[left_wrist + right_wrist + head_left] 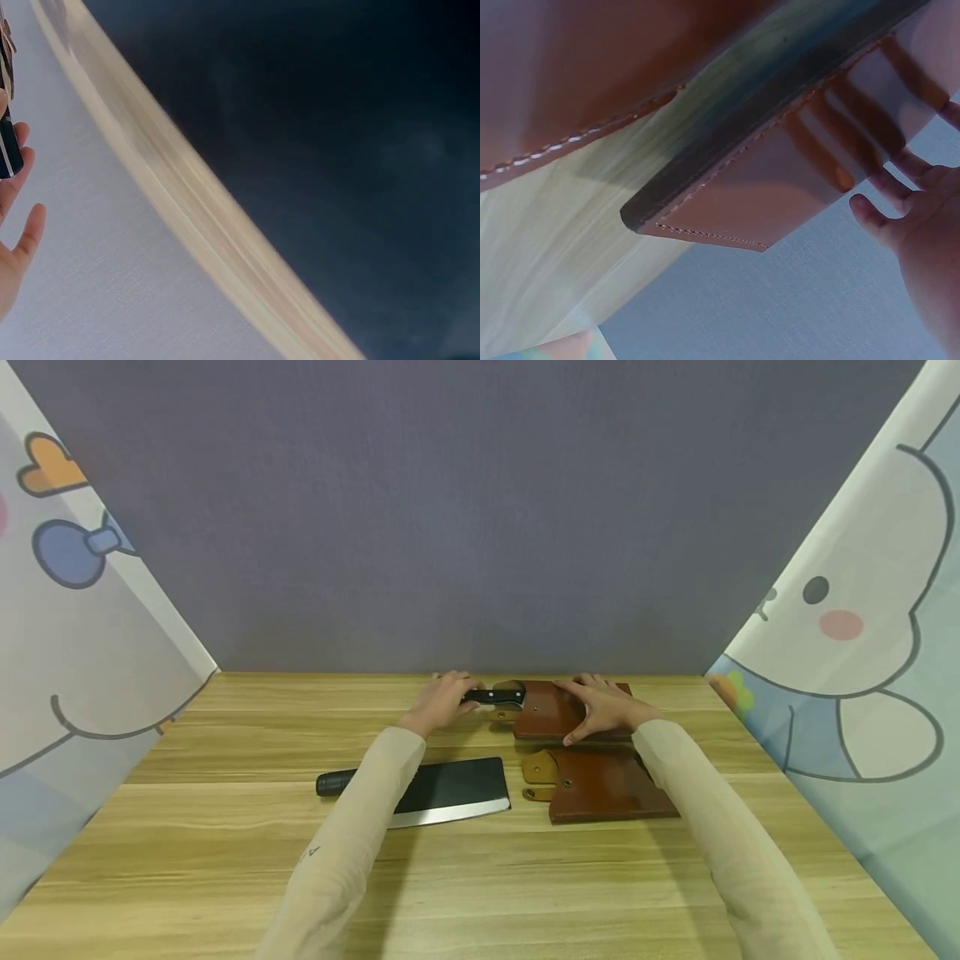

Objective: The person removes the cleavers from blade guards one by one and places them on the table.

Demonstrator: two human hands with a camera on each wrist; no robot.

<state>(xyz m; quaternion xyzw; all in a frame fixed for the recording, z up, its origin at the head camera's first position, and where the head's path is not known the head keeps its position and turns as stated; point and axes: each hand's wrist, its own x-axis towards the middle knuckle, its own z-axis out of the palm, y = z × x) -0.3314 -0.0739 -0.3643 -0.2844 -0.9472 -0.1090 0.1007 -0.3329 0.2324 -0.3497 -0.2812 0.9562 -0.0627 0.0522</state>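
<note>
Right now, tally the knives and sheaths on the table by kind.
Knives: 2 (bare cleaver; riveted-handle knife)
Brown leather sheaths: 2 (far sheath; near sheath)
Total: 4

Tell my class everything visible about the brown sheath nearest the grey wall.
The far sheath looks like glossy reddish-brown leather, with stitched seams and a darker edge. It lies crosswise at the back of the wooden table. At its left end, tan tabs flank a riveted black knife handle, held by the left grip. The right grip spans the sheath from far edge to near, hiding part of its surface.
</note>
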